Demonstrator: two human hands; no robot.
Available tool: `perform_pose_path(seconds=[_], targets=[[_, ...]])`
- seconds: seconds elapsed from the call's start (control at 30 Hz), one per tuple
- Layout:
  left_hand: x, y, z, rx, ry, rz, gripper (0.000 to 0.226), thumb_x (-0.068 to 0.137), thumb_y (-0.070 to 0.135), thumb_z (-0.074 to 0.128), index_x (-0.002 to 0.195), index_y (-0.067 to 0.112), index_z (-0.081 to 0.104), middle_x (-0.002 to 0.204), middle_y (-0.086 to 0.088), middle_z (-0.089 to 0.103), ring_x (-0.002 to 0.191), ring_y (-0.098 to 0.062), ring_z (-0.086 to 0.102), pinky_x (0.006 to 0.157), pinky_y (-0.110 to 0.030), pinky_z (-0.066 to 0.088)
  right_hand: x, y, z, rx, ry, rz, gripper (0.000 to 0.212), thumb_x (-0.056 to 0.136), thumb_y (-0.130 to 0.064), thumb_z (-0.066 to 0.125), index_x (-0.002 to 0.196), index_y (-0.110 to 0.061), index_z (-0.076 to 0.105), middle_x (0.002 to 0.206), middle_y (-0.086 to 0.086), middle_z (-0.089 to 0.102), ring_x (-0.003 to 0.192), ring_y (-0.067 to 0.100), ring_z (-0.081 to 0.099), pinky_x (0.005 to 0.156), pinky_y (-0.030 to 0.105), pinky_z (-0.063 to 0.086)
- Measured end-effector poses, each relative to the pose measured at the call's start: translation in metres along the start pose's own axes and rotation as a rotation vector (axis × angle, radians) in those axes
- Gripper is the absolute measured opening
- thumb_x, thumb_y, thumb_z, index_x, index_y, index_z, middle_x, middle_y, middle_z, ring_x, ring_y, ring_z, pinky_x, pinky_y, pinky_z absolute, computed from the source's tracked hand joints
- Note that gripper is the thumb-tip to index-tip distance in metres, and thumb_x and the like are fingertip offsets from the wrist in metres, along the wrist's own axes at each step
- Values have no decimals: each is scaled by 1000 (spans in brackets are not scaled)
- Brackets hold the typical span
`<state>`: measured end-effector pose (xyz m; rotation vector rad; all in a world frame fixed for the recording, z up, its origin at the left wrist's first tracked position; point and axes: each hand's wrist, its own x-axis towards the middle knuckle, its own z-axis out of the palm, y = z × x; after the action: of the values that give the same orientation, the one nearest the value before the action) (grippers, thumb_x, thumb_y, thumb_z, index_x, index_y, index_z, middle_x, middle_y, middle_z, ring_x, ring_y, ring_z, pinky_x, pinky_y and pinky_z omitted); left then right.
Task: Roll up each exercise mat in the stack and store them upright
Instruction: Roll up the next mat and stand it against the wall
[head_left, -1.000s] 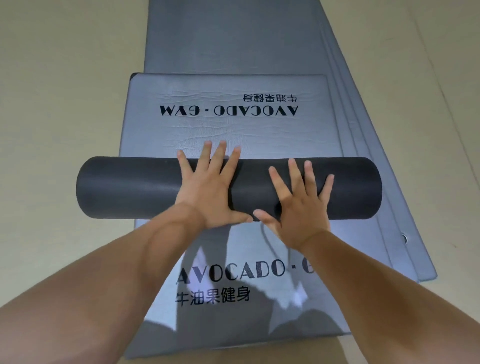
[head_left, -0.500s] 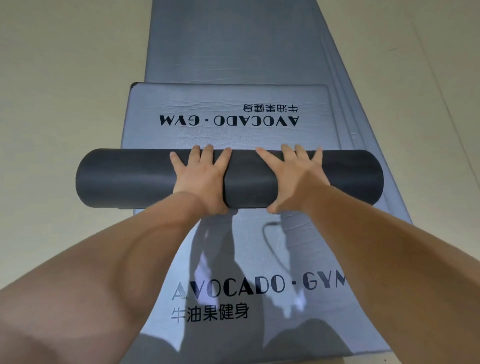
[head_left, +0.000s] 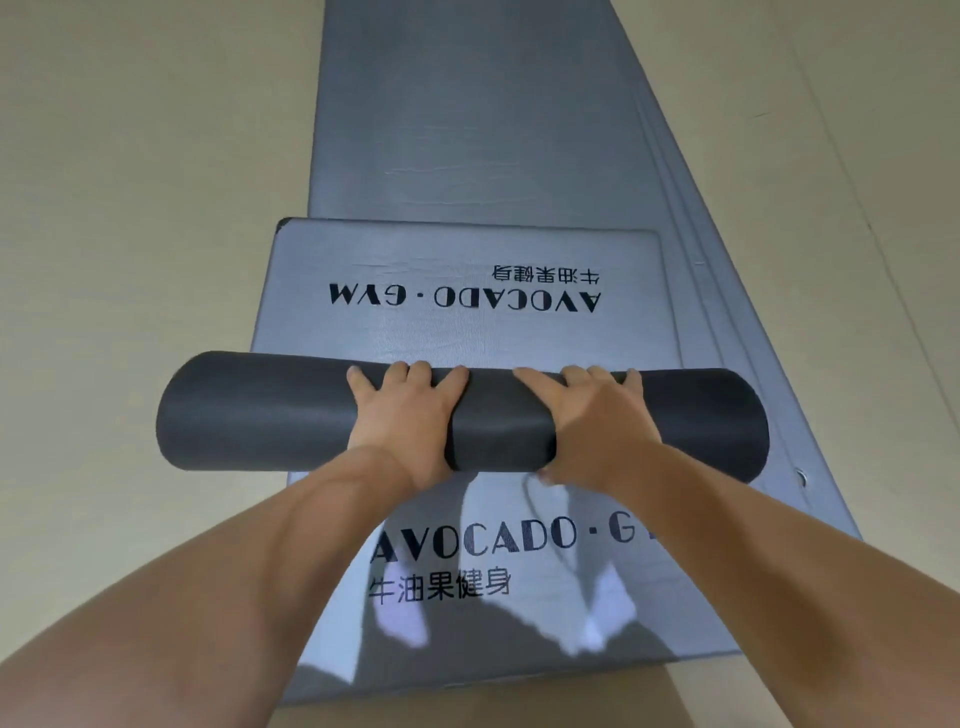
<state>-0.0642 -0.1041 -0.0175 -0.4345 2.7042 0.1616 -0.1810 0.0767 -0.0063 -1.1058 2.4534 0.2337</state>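
Fingers (head_left: 410, 371) of left hand (head_left: 402, 423) and right hand (head_left: 597, 426) curl over and grip the roll (head_left: 260, 410). On the floor (head_left: 130, 208) lies the stack (head_left: 467, 130); the roll sits across it, a short end unrolled. Foam seems soft, light, springy: grip firmly near the middle.

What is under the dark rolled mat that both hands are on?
The roll rests on a stack of flat grey mats, whose edges show at the right. The strip directly beneath it is covered.
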Motion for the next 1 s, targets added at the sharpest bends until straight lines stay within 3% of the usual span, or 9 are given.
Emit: perform_pose_path(seconds=[0.1, 0.17, 0.3, 0.4, 0.57, 0.7, 0.83, 0.9, 1.0], targets=[[-36, -2, 8, 40, -84, 24, 95, 69, 60, 74, 145, 37, 20, 126, -4, 48, 120, -30, 45, 104, -72, 27, -27, -16, 12, -41, -73, -78, 114, 69, -68, 73, 157, -45, 3, 131, 7, 53, 118, 30, 50, 110, 57, 35], [-46, -4, 10, 50, -114, 15, 96, 68, 57, 76, 144, 37, 21, 123, -4, 49, 118, -30, 46, 101, -72, 30, -34, -24, 16, -81, -106, -87, 118, 72, -77, 68, 160, -42, -3, 146, 13, 44, 132, 35, 42, 116, 61, 28], [-27, -11, -5, -3, -185, -9, 93, 53, 54, 86, 129, 39, 35, 104, 3, 51, 100, -24, 49, 93, -60, 40, -46, -35, 25, 13, 105, -58, 114, 69, -100, 31, 164, -43, 2, 173, 17, 1, 158, 42, -1, 119, 75, -1], [-9, -18, -22, -97, -261, -63, 98, 45, 53, 93, 128, 40, 40, 104, 5, 54, 99, -24, 53, 94, -55, 41, -58, -40, 47, -6, 323, -142, 100, 82, -91, 32, 163, -33, 29, 172, 20, 12, 158, 47, 8, 115, 81, 8], [-3, -18, -23, -91, -251, -74, 113, 43, 61, 90, 139, 38, 37, 123, 5, 54, 120, -25, 50, 103, -62, 33, -56, -43, 66, -19, 248, -80, 106, 79, -94, 28, 164, -31, 26, 172, 21, 11, 157, 49, 6, 114, 82, 9], [-26, -18, -6, -6, -14, -37, 122, 63, 66, 78, 159, 32, 10, 165, -4, 18, 154, -31, 12, 115, -73, 7, -45, -44, 66, -33, 238, -49, 113, 74, -101, 19, 164, -33, 17, 171, 22, 12, 157, 49, 6, 114, 81, 5], [-58, -15, 28, 78, 274, 40, 101, 85, 59, 64, 162, 17, 14, 169, -9, 9, 155, -37, 5, 112, -77, 14, -18, -36, 40, -49, 230, -10, 109, 71, -102, 0, 160, -41, -14, 174, 14, -3, 159, 41, -5, 117, 76, -4], [-63, -11, 40, 92, 178, -14, 110, 85, 69, 56, 162, 14, -2, 170, -9, -12, 154, -42, -11, 109, -80, 12, -4, -32, 26, -74, 181, 2, 108, 71, -102, 0, 159, -44, -22, 174, 8, -13, 159, 37, -12, 119, 74, -6], [-53, -9, 40, 50, 61, -101, 135, 71, 90, 48, 156, 16, -25, 160, -5, -41, 147, -42, -33, 107, -82, 7, 13, -28, 9, -11, 157, -4, 105, 73, -101, 3, 161, -46, -13, 175, 4, -9, 160, 34, -12, 120, 71, -9]])
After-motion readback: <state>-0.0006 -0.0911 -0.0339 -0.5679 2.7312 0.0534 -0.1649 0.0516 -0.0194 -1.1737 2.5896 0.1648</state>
